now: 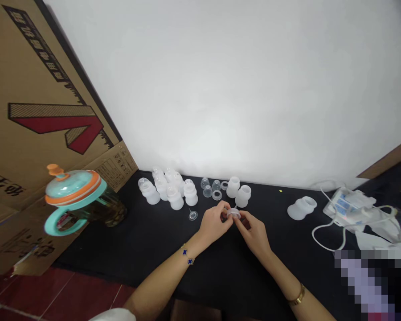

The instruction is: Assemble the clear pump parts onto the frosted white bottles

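Observation:
My left hand (215,221) and my right hand (253,233) meet over the black table, both pinching a translucent bottle collar ring (234,212). A thin stem shows at the ring's top; whether a nipple sits inside it, I cannot tell. Just behind my fingers stand two open white baby bottles, the nearer bottle (243,196) and the farther bottle (233,187). Clear caps (216,185) and a loose collar ring (217,195) lie beyond my left hand. A clear nipple with a thin stem (193,216) rests on the table to its left.
Several capped white bottles (175,197) stand together at the back left. An open bottle (301,208) lies tilted at right, near a white power strip (345,207) with cables. A large teal-lidded jug (83,198) stands at left before a cardboard box (36,111). A white wall rises behind.

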Tool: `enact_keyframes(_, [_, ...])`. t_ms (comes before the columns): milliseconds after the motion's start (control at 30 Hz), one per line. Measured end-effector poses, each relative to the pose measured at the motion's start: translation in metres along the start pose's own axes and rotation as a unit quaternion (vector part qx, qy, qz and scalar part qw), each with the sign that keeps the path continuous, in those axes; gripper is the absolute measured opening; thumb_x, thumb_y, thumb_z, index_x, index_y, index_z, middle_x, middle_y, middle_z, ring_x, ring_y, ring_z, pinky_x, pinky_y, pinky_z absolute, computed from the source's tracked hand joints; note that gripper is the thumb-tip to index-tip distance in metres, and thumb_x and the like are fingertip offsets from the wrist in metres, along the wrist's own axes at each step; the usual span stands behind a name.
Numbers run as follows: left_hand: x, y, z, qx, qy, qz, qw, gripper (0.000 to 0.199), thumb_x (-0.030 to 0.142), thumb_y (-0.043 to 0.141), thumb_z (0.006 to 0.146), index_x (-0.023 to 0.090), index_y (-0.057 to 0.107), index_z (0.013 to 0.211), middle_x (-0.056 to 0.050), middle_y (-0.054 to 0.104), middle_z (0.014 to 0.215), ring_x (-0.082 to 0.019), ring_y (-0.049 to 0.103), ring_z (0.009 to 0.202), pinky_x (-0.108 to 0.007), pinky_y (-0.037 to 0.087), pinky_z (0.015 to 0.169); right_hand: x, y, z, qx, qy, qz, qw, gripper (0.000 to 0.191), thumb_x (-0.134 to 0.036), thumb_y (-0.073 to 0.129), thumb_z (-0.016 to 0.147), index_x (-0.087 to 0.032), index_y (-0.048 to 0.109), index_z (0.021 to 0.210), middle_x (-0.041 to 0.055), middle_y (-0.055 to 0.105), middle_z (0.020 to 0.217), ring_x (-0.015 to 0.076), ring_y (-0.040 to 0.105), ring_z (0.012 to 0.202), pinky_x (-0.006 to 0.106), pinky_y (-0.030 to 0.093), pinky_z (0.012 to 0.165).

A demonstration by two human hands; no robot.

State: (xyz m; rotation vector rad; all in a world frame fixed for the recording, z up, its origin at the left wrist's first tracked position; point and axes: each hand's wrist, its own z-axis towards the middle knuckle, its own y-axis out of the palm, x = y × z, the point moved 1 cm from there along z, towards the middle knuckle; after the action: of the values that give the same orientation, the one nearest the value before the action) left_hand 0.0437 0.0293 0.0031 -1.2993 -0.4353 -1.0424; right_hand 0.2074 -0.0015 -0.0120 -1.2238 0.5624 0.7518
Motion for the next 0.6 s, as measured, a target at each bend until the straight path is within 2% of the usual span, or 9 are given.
enact_keyframes(600, [0.0002, 0.0005, -0.0009, 0.008, 0.016, -0.005, 1.000, 0.013, 0.021, 0.060, 0.082, 0.023, 0.058, 0.095, 0.003, 0.064, 0.072, -0.014, 0.062, 0.064, -0.023, 0.047, 0.063, -0.0015, -0.0011, -0.0020, -0.004, 0.002, 0.002, 1.000, 0.035, -0.050, 0.049, 0.097, -0.021, 0.068, 0.097, 0.0034, 0.071, 0.077, 0.0181, 0.064, 0.063, 0.026, 0.048, 0.058])
